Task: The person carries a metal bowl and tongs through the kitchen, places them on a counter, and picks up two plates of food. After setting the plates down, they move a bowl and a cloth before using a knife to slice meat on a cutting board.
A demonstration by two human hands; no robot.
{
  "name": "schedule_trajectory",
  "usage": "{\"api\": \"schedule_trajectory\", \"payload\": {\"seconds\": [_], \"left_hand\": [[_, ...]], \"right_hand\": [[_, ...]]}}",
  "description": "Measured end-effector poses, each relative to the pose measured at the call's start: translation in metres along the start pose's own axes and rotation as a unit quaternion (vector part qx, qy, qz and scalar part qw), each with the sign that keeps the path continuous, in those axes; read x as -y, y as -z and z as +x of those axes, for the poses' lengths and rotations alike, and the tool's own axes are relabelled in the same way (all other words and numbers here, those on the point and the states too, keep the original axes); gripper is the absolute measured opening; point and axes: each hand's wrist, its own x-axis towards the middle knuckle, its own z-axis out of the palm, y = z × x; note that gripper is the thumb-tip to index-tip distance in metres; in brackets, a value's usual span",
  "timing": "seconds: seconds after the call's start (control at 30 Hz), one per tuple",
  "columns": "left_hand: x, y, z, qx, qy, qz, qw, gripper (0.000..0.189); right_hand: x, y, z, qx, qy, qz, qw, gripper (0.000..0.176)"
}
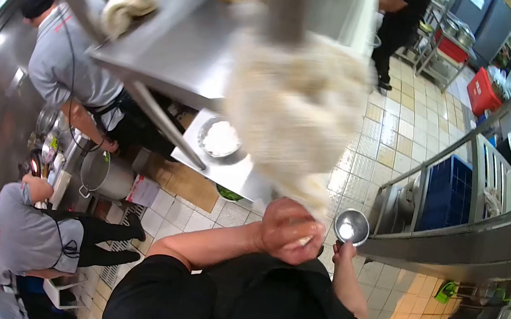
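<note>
A large off-white cloth (298,99), blurred, hangs close in front of me beside a metal post (287,4). Its lower end runs down to my left hand (293,231), whose fingers are curled closed, with a pale bit showing between them. Low on the right, my right hand (344,250) grips a shiny round steel bowl (351,227) by its near rim. The bowl's inside faces up, bright with reflected light.
A steel counter (182,34) holds another crumpled cloth (131,5). Below it, a bowl of white contents (220,138) stands on a white surface. Two people in grey work at the left near a big pot (106,173). At right, a steel rack holds a blue crate (447,196).
</note>
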Motion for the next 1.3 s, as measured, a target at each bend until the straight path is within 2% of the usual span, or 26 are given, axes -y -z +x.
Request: {"api": "schedule_trajectory", "payload": {"seconds": [0.03,0.1,0.13,0.17,0.2,0.23,0.3,0.37,0.43,0.5,0.6,0.63,0.7,0.77,0.83,0.9,0.97,1.07,1.13,1.17,1.23,1.3], "left_hand": [[0.0,-0.022,-0.003,0.011,0.003,-0.007,1.0,0.032],[0.01,-0.066,-0.008,-0.004,0.093,0.085,0.992,0.035],[0.013,-0.086,-0.009,-0.027,0.131,0.083,0.988,0.041],[0.02,-0.105,-0.011,-0.057,0.13,0.075,0.987,0.047],[0.022,-0.116,-0.018,-0.018,0.164,0.089,0.982,0.046],[0.021,-0.126,-0.02,0.02,0.198,0.104,0.975,0.045],[0.03,-0.153,-0.026,0.016,0.231,0.104,0.967,0.044],[0.04,-0.18,-0.031,0.008,0.259,0.109,0.96,0.043],[0.049,-0.202,-0.034,0.038,0.333,0.089,0.938,0.04],[0.064,-0.219,-0.048,0.053,0.361,0.079,0.928,0.039],[0.096,-0.246,-0.079,0.045,0.554,-0.059,0.829,0.038],[0.109,-0.252,-0.085,0.042,0.553,-0.063,0.83,0.038],[0.134,-0.264,-0.094,0.012,0.608,-0.096,0.788,0.037],[0.16,-0.275,-0.094,0.005,0.611,-0.09,0.787,0.037],[0.182,-0.281,-0.084,0.022,0.629,-0.161,0.76,0.034],[0.203,-0.286,-0.074,0.029,0.642,-0.16,0.75,0.027],[0.224,-0.289,-0.067,0.063,0.668,-0.168,0.722,0.021],[0.262,-0.291,-0.053,0.062,0.67,-0.166,0.721,0.013],[0.288,-0.289,-0.038,0.061,0.676,-0.17,0.715,0.012],[0.302,-0.289,-0.032,0.055,0.682,-0.173,0.709,0.011],[0.332,-0.287,-0.028,0.043,0.682,-0.189,0.705,0.011],[0.356,-0.285,-0.02,0.035,0.687,-0.193,0.699,0.011]], "right_hand": [[0.014,0.003,-0.001,0.017,0.008,-0.022,1.0,0.023],[0.05,0.012,-0.009,0.076,0.043,-0.063,0.994,0.021],[0.071,0.015,-0.008,0.097,0.046,-0.064,0.992,0.02],[0.088,0.023,-0.007,0.116,0.047,-0.07,0.99,0.019],[0.09,0.039,0.025,0.129,0.066,-0.076,0.987,0.018],[0.111,0.047,0.022,0.147,0.085,-0.087,0.982,0.018],[0.142,0.062,0.036,0.178,0.085,-0.112,0.974,0.02],[0.176,0.065,0.044,0.17,0.107,-0.11,0.973,0.017],[0.209,0.061,0.04,0.163,0.129,-0.11,0.972,0.016],[0.247,0.045,0.024,0.205,0.124,-0.132,0.962,0.016],[0.294,0.008,-0.004,0.276,0.155,-0.165,0.934,0.018],[0.304,-0.004,-0.009,0.315,0.164,-0.164,0.92,0.019],[0.324,-0.022,-0.013,0.371,0.178,-0.2,0.889,0.02],[0.348,-0.041,-0.028,0.392,0.2,-0.237,0.866,0.021],[0.367,-0.055,-0.037,0.398,0.205,-0.257,0.857,0.023],[0.382,-0.072,-0.037,0.422,0.194,-0.255,0.848,0.023],[0.394,-0.087,-0.033,0.442,0.182,-0.249,0.842,0.022],[0.412,-0.122,-0.017,0.454,0.196,-0.274,0.825,0.023],[0.424,-0.144,0.001,0.463,0.24,-0.33,0.787,0.024],[0.432,-0.154,0.008,0.462,0.237,-0.334,0.787,0.024],[0.449,-0.178,0.022,0.507,0.134,-0.302,0.796,0.025],[0.471,-0.2,0.037,0.486,0.12,-0.316,0.806,0.029]]}}
